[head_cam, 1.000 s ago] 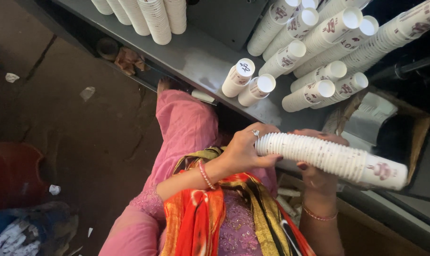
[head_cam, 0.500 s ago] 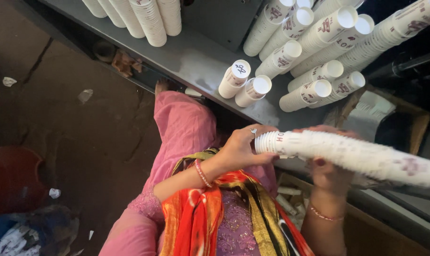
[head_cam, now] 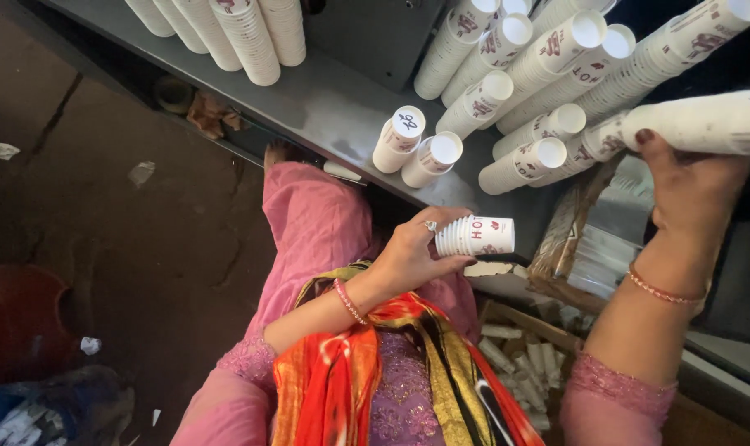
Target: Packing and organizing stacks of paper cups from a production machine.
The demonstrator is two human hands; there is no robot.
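The left hand is pinching a short cup stack; the right hand is gripping a long cup stack above the bench. Held near 1 end, it could sag and separate.

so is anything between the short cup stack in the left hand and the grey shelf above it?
Nothing visible. The left hand holds the short cup stack just below the grey shelf, open air between; two short stacks lie further in.

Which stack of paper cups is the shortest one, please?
The short stack held in the left hand, only a few cups deep. The right hand holds a long stack.
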